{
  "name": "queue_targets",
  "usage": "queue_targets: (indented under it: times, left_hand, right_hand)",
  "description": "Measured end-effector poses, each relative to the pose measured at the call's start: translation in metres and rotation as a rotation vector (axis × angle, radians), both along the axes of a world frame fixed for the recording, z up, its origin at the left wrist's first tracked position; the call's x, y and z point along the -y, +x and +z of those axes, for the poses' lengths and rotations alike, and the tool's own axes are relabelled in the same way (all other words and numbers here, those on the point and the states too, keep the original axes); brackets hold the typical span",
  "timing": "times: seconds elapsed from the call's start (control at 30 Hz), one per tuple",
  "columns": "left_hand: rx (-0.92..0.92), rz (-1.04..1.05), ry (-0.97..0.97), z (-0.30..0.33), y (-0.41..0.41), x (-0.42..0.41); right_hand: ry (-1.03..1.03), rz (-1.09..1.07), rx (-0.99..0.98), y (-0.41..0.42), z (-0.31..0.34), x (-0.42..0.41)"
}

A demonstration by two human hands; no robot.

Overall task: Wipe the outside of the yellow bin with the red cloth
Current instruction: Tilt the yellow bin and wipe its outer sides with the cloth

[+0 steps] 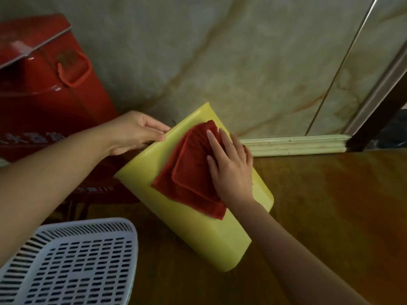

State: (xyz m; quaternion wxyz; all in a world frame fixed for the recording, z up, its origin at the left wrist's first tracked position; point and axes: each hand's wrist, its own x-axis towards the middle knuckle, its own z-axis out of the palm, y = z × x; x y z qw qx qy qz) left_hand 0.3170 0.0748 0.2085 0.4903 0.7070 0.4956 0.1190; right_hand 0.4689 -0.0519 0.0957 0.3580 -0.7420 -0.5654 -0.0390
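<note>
Both hands are on the bin [211,234], which lies on its side. My right hand [231,170] presses flat, fingers spread, on the cloth [189,177]; the bin's long axis runs toward me, unwiped face below that palm. My left hand [136,132] grips the far edge.

Indoor room: marble wall [242,51], skirting [295,144], polished floor [330,205].

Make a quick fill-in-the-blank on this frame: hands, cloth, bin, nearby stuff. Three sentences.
1. The right hand presses the red cloth flat against the side of the ____ bin.
2. The left hand steadies the bin by its ____ edge.
3. The slotted basket at lower left is ____ in colour.

Missing words: yellow; upper; white
</note>
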Motion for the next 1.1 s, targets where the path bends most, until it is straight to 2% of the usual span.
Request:
queue_targets:
  times: [0.17,0.37,0.43,0.5,0.57,0.7,0.77,0.83,0.93,1.0,1.1]
  left_hand:
    - [0.010,0.006,-0.014,0.000,-0.001,-0.003]
    - [-0.005,-0.086,-0.039,0.006,0.010,0.003]
    - [-0.064,-0.167,-0.033,0.010,0.008,0.002]
    - [-0.228,-0.270,-0.060,0.013,-0.007,0.000]
    - [-0.302,-0.318,-0.131,0.013,-0.026,-0.001]
    - [-0.231,-0.275,-0.197,0.008,-0.042,0.001]
    - [-0.223,-0.281,-0.199,0.008,-0.038,0.001]
    - [-0.234,-0.282,-0.173,0.010,-0.032,0.001]
    - [-0.249,-0.277,-0.147,0.013,-0.024,0.002]
    - [-0.232,-0.302,-0.159,0.015,-0.014,0.005]
    - [-0.207,-0.343,-0.122,0.019,0.000,0.005]
  right_hand:
    - [-0.037,-0.033,0.167,0.003,-0.007,-0.007]
    - [0.021,0.090,0.205,-0.019,-0.012,-0.008]
    - [0.017,0.080,0.186,-0.017,-0.014,-0.014]
    - [0.000,0.082,0.187,-0.011,-0.018,-0.021]
    - [-0.041,0.060,0.156,0.000,-0.026,-0.025]
    - [-0.182,-0.082,-0.084,0.029,-0.047,-0.011]
    - [-0.212,-0.106,-0.130,0.032,-0.058,0.013]
    - [-0.200,-0.064,-0.106,0.012,-0.069,0.041]
    - [-0.109,0.084,0.033,-0.040,-0.065,0.056]
    - [0.001,0.157,0.095,-0.056,-0.039,0.029]
    - [0.053,0.096,0.038,-0.030,-0.006,-0.017]
